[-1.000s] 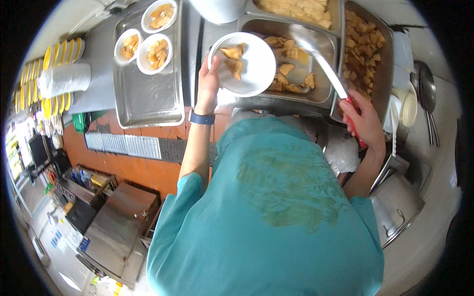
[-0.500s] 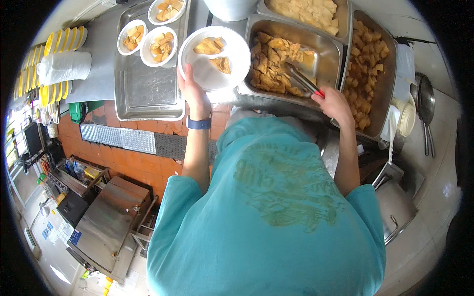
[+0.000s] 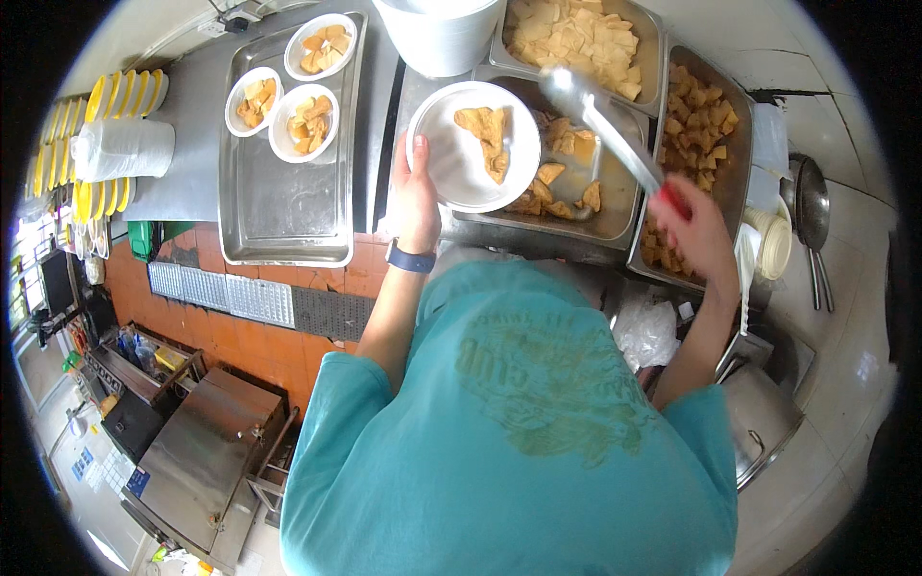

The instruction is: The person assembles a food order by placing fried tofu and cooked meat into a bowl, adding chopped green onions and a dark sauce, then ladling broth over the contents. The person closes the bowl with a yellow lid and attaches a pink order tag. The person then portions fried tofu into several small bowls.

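My left hand (image 3: pixel 417 206) grips the rim of a round white bowl (image 3: pixel 438 144), tilted over the near-left part of a steel pan (image 3: pixel 615 206). A few golden-brown fried pieces (image 3: pixel 485 134) lie in the bowl. More such pieces sit in the pan with a little liquid, partly hidden by the bowl. My right hand (image 3: pixel 699 223) is closed round the red grip of metal tongs (image 3: pixel 619 139). Their head is raised over the pan's far side, blurred, and I cannot make out any food between the tips.
Beyond is a pan (image 3: pixel 661 60) of pale pieces; at right, a deep pan (image 3: pixel 738 182) of brown chunks. A steel tray (image 3: pixel 286 216) at left carries three filled white bowls (image 3: pixel 279 139). A white bucket (image 3: pixel 440 43) stands behind; pans (image 3: pixel 812 197) hang at far right.
My left hand has carried the bowl right, over the pan. The tongs have come up out of the pan, and the pieces in the bowl lie differently, closer together.
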